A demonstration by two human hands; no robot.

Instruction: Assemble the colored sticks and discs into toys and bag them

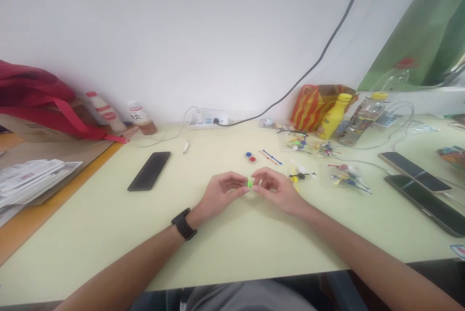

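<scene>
step in hand, as judged: two-handed fine handling of a small green piece (250, 183), worked between the fingertips just above the table (218, 262).

hands: left hand (225, 192) narrowed to a pinch, thumb and index tips at the left side of the piece; right hand (278, 190) likewise narrowed, its thumb tip at the right side. both appear to hold it; which carries more of the weight, cannot tell. the other fingers are curled loosely.

position: the green piece sits between the two hands, near the middle of the scene. fingertips hide part of it, so its exact shape is unclear.

next move, judged: calls for a light, steady grip by one hand and small adjustments by the other; a piece this small could slip out if squeezed off-centre.

nearby: a blue disc (248, 154) and a red disc (252, 159) lie on the far side of the hands, side by side. right of them, a blue rod (275, 158) and a red rod (268, 157) lie roughly parallel. a black piece (300, 176) lies right of the right hand, with a yellow piece (295, 184) just on its near side.
</scene>
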